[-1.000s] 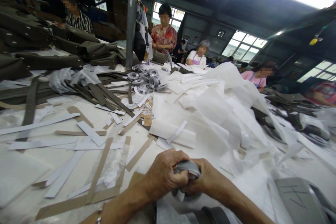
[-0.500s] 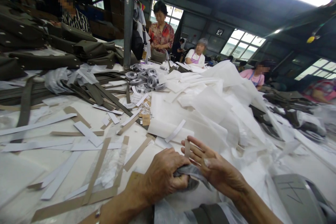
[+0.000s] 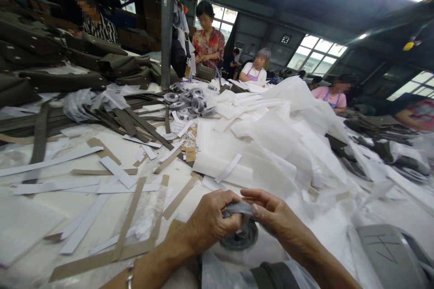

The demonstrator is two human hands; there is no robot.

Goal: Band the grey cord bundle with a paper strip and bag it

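My left hand (image 3: 212, 219) is closed around a coiled grey strap in clear plastic (image 3: 240, 237), with the fist over its upper part. A grey band of it stretches from the left fist to my right hand (image 3: 280, 216). There the thumb presses on the band and the fingers curl in behind it. The small tan card seen in the right fingers earlier is hidden now. Below the coil lies a dark olive bag part wrapped in plastic (image 3: 276, 276).
White paper sheets (image 3: 271, 144) are heaped ahead and to the right. Tan and white strips (image 3: 130, 214) lie scattered at left. More coiled straps (image 3: 195, 101) sit near a metal post (image 3: 167, 27). A marked grey box (image 3: 389, 253) stands at right. Several co-workers (image 3: 208, 43) are beyond.
My right hand has closed from spread fingers holding a small tan card to a grip on the grey band. The coil shows more fully below my left fist.
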